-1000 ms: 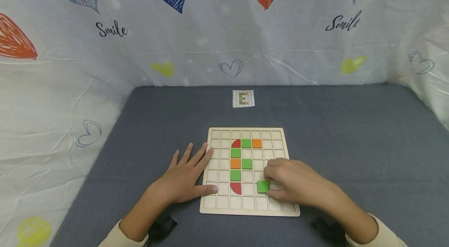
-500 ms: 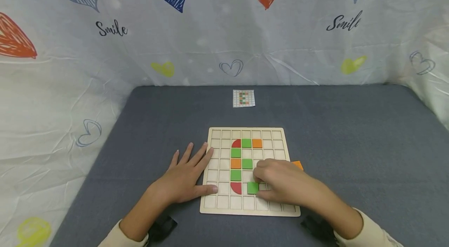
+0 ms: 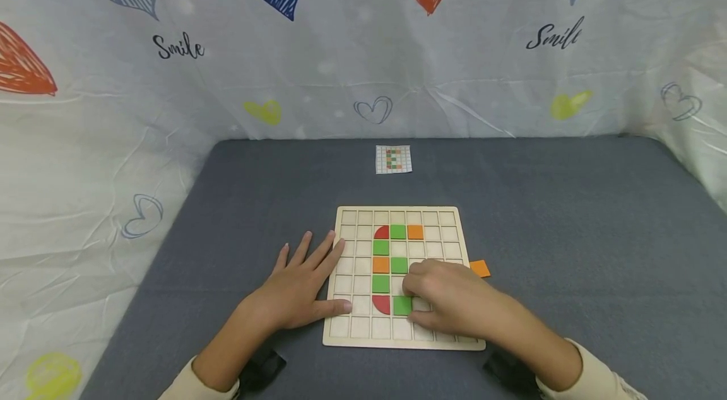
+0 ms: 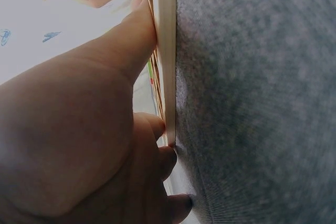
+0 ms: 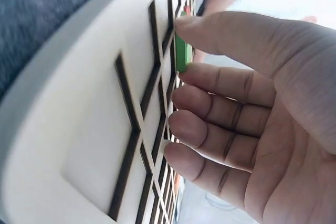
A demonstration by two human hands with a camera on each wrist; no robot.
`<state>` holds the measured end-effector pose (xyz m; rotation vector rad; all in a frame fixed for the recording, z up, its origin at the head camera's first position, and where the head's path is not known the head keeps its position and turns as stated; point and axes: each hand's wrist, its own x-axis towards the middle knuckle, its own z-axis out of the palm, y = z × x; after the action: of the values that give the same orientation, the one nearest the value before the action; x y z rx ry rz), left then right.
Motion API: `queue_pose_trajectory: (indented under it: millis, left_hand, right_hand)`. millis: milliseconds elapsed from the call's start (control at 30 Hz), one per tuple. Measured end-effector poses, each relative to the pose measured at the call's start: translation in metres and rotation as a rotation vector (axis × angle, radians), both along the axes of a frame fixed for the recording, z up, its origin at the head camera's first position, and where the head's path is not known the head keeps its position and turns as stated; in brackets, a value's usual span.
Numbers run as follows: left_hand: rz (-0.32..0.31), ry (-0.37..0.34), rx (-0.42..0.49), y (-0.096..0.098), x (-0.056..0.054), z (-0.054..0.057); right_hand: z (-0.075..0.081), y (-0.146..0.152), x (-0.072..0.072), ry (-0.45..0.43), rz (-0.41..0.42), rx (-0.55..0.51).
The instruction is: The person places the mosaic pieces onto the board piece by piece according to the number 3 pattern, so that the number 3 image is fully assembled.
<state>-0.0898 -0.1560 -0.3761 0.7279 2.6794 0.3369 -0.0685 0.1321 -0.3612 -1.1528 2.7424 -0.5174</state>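
Note:
A wooden grid board (image 3: pixel 423 330) lies on the table with green, orange and red tiles in its cells. Thumb and index finger of my right hand (image 3: pixel 454 299) pinch a green square tile (image 3: pixel 401 306), which sits in or on the cell right of a red quarter-round tile (image 3: pixel 381 305). The right wrist view shows the thumb on one edge of that green tile (image 5: pixel 181 53) and the index finger at the opposite edge. My left hand (image 3: pixel 298 289) rests with spread fingers along the board's left edge, its thumb over the rim.
An orange tile (image 3: pixel 479 269) lies at the board's right edge, partly hidden in the head view. Beyond the board is a small printed card (image 3: pixel 393 159) with a coloured grid pattern. Dark cloth (image 3: pixel 568 217) covers the table, and a heart-printed sheet (image 3: pixel 335 40) hangs behind.
My right hand has moved left with the green square tile, bringing it beside the lower red tile. The orange tile at the right edge has come into view. The left hand stays put.

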Motion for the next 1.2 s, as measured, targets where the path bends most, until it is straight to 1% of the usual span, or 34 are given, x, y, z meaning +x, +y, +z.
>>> queue_pose_trajectory:
  millis: [200, 400, 500, 633, 700, 833, 900, 1067, 1200]
  left_hand:
    - [0.000, -0.001, 0.000, 0.000, 0.000, -0.001]
    - [0.003, -0.007, -0.001, -0.001, 0.000, 0.001]
    - [0.004, -0.008, 0.000, -0.001, 0.000, 0.001]
    - [-0.003, -0.002, 0.012, -0.001, 0.000, 0.001]
    - [-0.007, 0.004, 0.016, -0.001, 0.000, 0.000]
    - [-0.011, 0.010, 0.015, -0.001, 0.000, 0.000]
    - [-0.008, 0.008, 0.006, -0.001, 0.000, 0.001]
    - [-0.001, 0.000, -0.004, 0.000, -0.001, 0.001]
    - [0.000, 0.004, 0.015, 0.000, 0.000, 0.001]
  right_hand:
    - [-0.001, -0.002, 0.002, 0.033, -0.018, 0.012]
    - [-0.003, -0.004, 0.004, 0.037, -0.016, -0.006]
    - [-0.004, -0.005, 0.005, 0.054, -0.010, 0.001]
    - [-0.003, 0.002, 0.007, 0.076, 0.006, -0.019]
    - [-0.002, 0.010, 0.008, 0.091, -0.001, -0.039]
    - [0.000, 0.034, 0.007, 0.133, -0.075, -0.046]
    - [0.000, 0.047, 0.007, 0.134, -0.125, -0.038]
    - [0.000, 0.076, 0.007, 0.097, -0.218, 0.007]
    - [-0.001, 0.089, 0.004, 0.073, -0.292, 0.069]
